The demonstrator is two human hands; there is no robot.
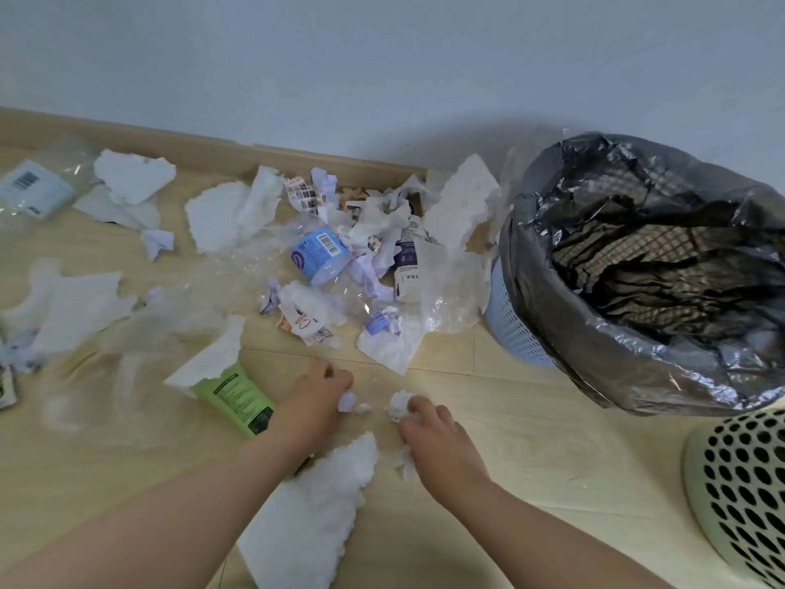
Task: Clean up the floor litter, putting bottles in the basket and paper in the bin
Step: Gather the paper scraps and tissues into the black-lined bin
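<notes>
Nearest the camera: a large torn white tissue sheet [314, 512] is lying flat on the pale wood floor [531, 440], partly under the left forearm.

Left hand [316, 397] is reaching forward, palm down, fingers curled together and closing on a small white paper ball [346, 402]. A tiny paper scrap [363, 408] is lying just beside it, between the two hands.

Right hand [437, 440] is resting low over the floor, fingers bent and pressing together around a crumpled paper wad [399, 405]; more white paper is showing under the palm.

Just left of the left wrist, a green tube [238, 397] is lying on its side, its upper end tucked under a white tissue piece [212, 354].

At the right edge, a cream perforated basket [739, 495] is standing near the right arm. Beyond it, the bin [518, 329], pale blue with a grey plastic liner [616, 367], is standing open; no litter is showing inside.

Farther out, a mixed heap is sitting against the skirting board: a clear bottle with a blue label [318, 252], a second bottle with a dark label [405, 265], and torn printed paper [306, 193]. Another bottle [38, 189] is lying at far left, blurred.
</notes>
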